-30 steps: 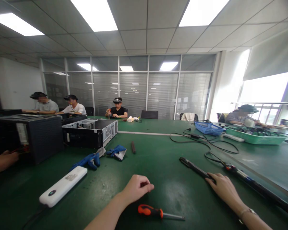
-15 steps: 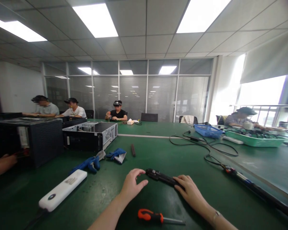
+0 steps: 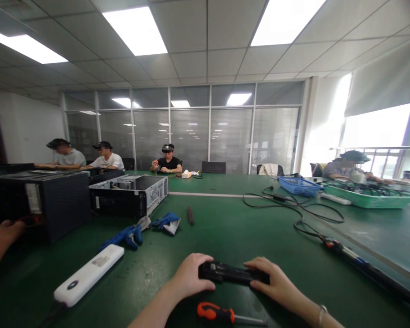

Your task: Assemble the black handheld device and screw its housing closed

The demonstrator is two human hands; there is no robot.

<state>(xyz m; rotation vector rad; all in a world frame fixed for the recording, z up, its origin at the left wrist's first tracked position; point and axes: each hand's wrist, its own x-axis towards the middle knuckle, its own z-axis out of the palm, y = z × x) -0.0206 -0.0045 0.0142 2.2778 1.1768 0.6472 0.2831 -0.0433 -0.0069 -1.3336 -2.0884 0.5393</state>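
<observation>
1. Green table (image 3: 140,278): biggest thing here, and it's what the screwdriver lies on. I'm placing everything off that screwdriver.
2. Dark computer tower (image 3: 64,205): well off to the left and beyond the screwdriver, with a co-worker's hand (image 3: 5,234) at its front. There's a pale label (image 3: 33,198) on it, but the text is too blurry to read.
3. Open computer case (image 3: 118,202): left of the screwdriver and further back. Tiny light sticker on the black side, can't make it out.
4. White power strip (image 3: 89,275), or so it looks: left of the screwdriver. Grey print on top, no brand I can read.
5. Black elongated device (image 3: 227,272): just beyond the screwdriver, roughly crosswise. Left hand (image 3: 187,275) is closed round one end, right hand (image 3: 276,282) grips the other, thumbs on the near side. Can't tell if it's raised at all. No logo visible. My tip: keep the hold light and level, support both ends, and don't let a wrist knock the screwdriver.
6. Orange-and-black screwdriver (image 3: 215,312): handle left, shaft right, no readable markings.
</observation>
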